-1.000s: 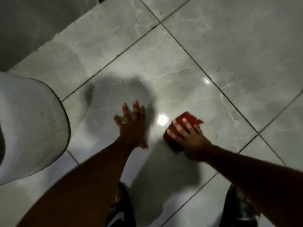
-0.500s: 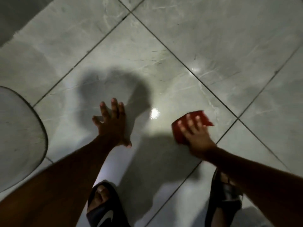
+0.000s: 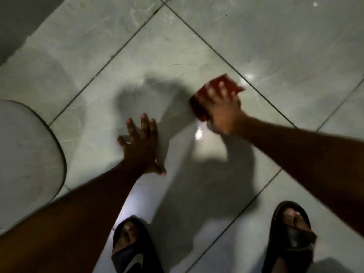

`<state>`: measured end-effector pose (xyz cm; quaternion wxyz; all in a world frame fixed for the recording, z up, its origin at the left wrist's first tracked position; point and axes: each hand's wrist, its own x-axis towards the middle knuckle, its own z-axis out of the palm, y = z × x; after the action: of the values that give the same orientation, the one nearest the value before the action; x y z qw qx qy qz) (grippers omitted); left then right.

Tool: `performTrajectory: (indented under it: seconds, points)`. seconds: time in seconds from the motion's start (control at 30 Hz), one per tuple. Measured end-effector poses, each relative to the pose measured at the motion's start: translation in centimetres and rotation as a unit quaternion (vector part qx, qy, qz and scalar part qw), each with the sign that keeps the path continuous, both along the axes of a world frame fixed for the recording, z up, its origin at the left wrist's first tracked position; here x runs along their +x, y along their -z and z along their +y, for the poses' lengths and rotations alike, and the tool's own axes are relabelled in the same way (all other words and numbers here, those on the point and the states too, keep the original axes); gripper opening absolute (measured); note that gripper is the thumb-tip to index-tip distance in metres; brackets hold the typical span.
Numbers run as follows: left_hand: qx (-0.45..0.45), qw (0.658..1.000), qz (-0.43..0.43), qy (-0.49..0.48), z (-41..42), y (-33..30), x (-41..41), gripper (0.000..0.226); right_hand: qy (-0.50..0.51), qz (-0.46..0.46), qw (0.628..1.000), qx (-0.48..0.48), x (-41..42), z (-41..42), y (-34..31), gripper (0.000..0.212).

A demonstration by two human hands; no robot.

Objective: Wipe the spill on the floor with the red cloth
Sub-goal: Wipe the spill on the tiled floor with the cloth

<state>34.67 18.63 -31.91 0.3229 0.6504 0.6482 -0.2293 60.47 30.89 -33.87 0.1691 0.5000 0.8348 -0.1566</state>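
Note:
My right hand presses the red cloth flat against the grey marble floor tile, fingers spread over it; both are blurred by motion. The cloth peeks out to the left of and beyond my fingers. My left hand lies palm down on the same tile, fingers apart, holding nothing, a hand's width to the left and nearer to me. A bright wet-looking glint shows on the floor just below the cloth. I cannot make out a clear spill outline.
A white rounded object fills the left edge. My two feet in dark slides stand at the bottom, left foot and right foot. A dark wall base runs along the top left. Tile joints cross the floor diagonally.
My right hand has slid the red cloth forward, away from me, across the tile. My left hand stays planted. The view has tilted down, bringing both feet into sight.

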Motion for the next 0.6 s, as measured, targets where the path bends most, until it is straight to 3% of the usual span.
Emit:
performTrajectory:
  seconds: [0.1,0.23,0.3,0.4,0.5,0.53,0.6]
  points:
    - [0.007,1.000,0.014,0.007,0.1,-0.6,0.3,0.167,0.159,-0.014,0.986,-0.046,4.4,3.1,-1.0,0.089]
    - [0.014,1.000,0.022,0.000,0.0,-0.4,0.4,0.167,0.307,-0.037,0.951,0.007,7.8,-8.5,-3.8,0.067]
    - [0.017,1.000,0.025,-0.002,0.1,-0.3,0.6,0.168,0.318,-0.068,0.946,0.017,5.8,-16.8,-4.6,0.063]
    - [0.037,0.998,0.050,0.003,-0.2,-0.4,1.0,0.165,0.275,-0.063,0.956,-0.075,-0.2,-24.3,-5.2,0.070]
    - [0.056,0.994,0.089,-0.020,-2.5,-2.0,1.9,0.148,0.160,0.048,0.960,-0.223,-4.0,-26.1,-5.4,0.078]
    - [0.063,0.993,0.090,-0.047,-3.7,-2.7,2.1,0.137,0.168,0.089,0.946,-0.263,-4.4,-25.4,-6.1,0.077]
    - [0.040,0.985,0.064,-0.152,-5.4,-4.6,2.2,0.107,0.250,0.191,0.914,-0.255,-4.8,-23.0,-8.4,0.068]
